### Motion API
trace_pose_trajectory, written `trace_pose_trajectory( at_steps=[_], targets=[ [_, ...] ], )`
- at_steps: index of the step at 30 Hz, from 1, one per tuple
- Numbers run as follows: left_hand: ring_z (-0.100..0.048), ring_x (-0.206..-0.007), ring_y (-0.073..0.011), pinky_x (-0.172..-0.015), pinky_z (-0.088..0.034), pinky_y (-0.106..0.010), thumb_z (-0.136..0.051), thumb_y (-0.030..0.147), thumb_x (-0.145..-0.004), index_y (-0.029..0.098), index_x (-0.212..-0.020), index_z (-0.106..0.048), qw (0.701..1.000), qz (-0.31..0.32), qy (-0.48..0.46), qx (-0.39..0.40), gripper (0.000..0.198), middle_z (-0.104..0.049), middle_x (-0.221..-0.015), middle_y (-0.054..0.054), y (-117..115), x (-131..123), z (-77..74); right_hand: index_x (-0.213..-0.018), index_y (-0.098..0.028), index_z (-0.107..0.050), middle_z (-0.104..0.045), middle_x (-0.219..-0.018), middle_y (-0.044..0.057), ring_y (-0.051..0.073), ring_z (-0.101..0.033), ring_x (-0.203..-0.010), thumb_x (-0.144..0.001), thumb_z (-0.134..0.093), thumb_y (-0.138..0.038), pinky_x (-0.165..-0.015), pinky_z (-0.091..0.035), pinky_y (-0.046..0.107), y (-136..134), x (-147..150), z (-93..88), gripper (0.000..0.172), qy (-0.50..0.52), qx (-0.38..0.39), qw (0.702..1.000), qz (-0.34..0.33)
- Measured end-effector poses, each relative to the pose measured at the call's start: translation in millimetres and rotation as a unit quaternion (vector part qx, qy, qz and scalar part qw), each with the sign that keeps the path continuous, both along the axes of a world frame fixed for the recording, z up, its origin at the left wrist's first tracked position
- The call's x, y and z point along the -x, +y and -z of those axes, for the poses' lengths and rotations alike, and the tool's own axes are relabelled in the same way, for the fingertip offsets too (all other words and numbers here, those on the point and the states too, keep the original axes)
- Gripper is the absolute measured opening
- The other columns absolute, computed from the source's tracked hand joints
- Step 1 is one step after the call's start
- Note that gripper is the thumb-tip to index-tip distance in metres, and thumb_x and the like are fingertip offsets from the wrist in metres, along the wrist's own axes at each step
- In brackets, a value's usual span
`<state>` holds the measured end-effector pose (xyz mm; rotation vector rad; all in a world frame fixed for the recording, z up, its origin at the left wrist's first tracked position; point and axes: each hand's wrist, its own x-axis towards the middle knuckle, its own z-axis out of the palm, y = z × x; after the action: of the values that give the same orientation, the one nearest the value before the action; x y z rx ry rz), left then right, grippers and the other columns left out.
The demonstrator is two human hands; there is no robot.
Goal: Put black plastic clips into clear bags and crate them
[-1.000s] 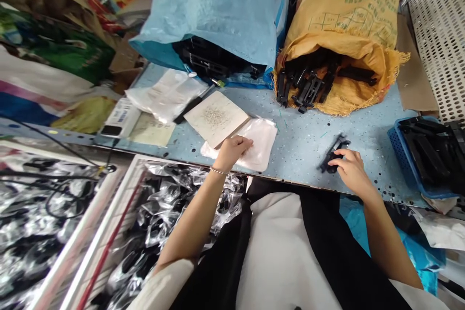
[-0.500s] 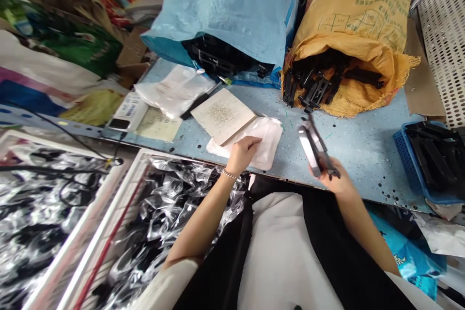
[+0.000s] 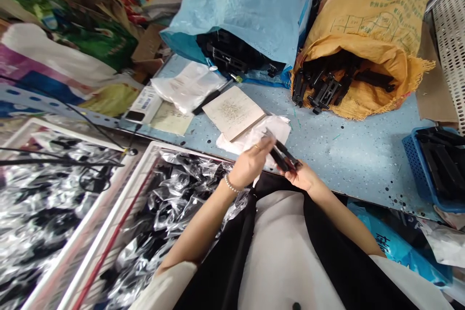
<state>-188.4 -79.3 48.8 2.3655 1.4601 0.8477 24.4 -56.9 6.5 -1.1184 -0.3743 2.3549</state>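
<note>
My right hand [image 3: 302,177] grips a long black plastic part [image 3: 282,155] at the near edge of the blue table [image 3: 348,155]. My left hand [image 3: 251,162] is closed in a pinch on the top clear plastic bag [image 3: 261,134] of a small stack, and its fingers meet the far end of the black part. The two hands are close together over the bags. A square tan board [image 3: 233,112] with tiny pieces on it lies just beyond the bags.
A yellow woven sack [image 3: 366,24] and a blue sack [image 3: 247,5] lie open at the back, both holding black parts. A blue basket [image 3: 434,164] of black parts sits at right. White bins [image 3: 152,232] of bagged parts stand at lower left.
My right hand lifted the black part from the table's right side and carried it left to the bag stack. My left hand rose from the bags and pinched the top one.
</note>
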Motion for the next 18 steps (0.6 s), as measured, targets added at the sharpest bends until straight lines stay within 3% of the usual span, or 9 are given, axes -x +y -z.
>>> trace_pose_trajectory(
  at_steps=[2,4,9,11,15,18],
  targets=[
    [-0.063,-0.127,-0.02,-0.107,-0.055,-0.031,-0.036,0.006,-0.098,0.02,-0.156,-0.037,0.998,0.058,-0.016,-0.025,0.06,-0.058,-0.145,-0.014,-12,-19,-5.1,-0.082,-0.02,-0.066,-0.069,-0.072,0.002,0.012,-0.064,-0.057,-0.079,-0.072,-0.019,-0.04,-0.052,0.015,0,-1,-2.7,0.007,0.003,-0.011,0.999,0.04],
    [-0.062,-0.128,-0.0194,-0.109,-0.053,-0.032,-0.038,0.007,-0.099,0.023,-0.159,-0.031,0.995,0.068,-0.056,-0.036,0.063,-0.059,-0.144,-0.013,-18,-30,-5.3,-0.08,-0.02,-0.065,-0.066,-0.069,0.001,0.012,-0.062,-0.055,-0.079,-0.073,-0.021,-0.039,-0.052,0.015,-3,-4,-8.2,0.008,0.006,-0.018,0.998,0.052],
    [-0.055,-0.137,-0.0229,-0.114,-0.049,-0.038,-0.04,0.009,-0.1,0.028,-0.162,-0.024,0.99,-0.031,-0.12,-0.064,0.067,-0.054,-0.146,-0.015,-11,-31,6.4,-0.1,-0.018,-0.069,-0.063,-0.076,0.001,0.007,-0.053,-0.058,-0.086,-0.067,-0.028,-0.035,-0.042,0.007,-11,-23,-27.8,0.017,0.092,-0.015,0.996,0.008],
    [-0.054,-0.138,-0.0233,-0.114,-0.049,-0.039,-0.039,0.008,-0.1,0.028,-0.163,-0.019,0.99,-0.037,-0.112,-0.079,0.069,-0.052,-0.148,-0.015,-11,-31,8.2,-0.101,-0.017,-0.069,-0.062,-0.076,0.0,0.006,-0.051,-0.058,-0.086,-0.068,-0.031,-0.036,-0.041,0.006,-10,-28,-33.1,0.021,0.089,-0.017,0.996,-0.016],
    [-0.058,-0.134,-0.0205,-0.111,-0.052,-0.032,-0.037,0.003,-0.098,0.026,-0.163,-0.017,0.991,0.013,-0.09,-0.103,0.073,-0.054,-0.146,-0.014,-24,-40,-0.6,-0.094,-0.019,-0.069,-0.066,-0.076,0.002,0.011,-0.056,-0.059,-0.081,-0.073,-0.043,-0.039,-0.045,0.016,-6,-28,-40.4,0.028,-0.058,-0.104,0.993,-0.003],
    [-0.058,-0.134,-0.0207,-0.111,-0.052,-0.03,-0.04,0.001,-0.096,0.022,-0.164,-0.015,0.99,0.045,-0.081,-0.107,0.075,-0.055,-0.145,-0.015,-35,-49,-8.6,-0.092,-0.022,-0.067,-0.067,-0.078,0.0,0.015,-0.06,-0.063,-0.076,-0.079,-0.042,-0.05,-0.052,0.024,-10,-24,-48.8,0.028,-0.163,-0.215,0.963,0.018]
  ],
)
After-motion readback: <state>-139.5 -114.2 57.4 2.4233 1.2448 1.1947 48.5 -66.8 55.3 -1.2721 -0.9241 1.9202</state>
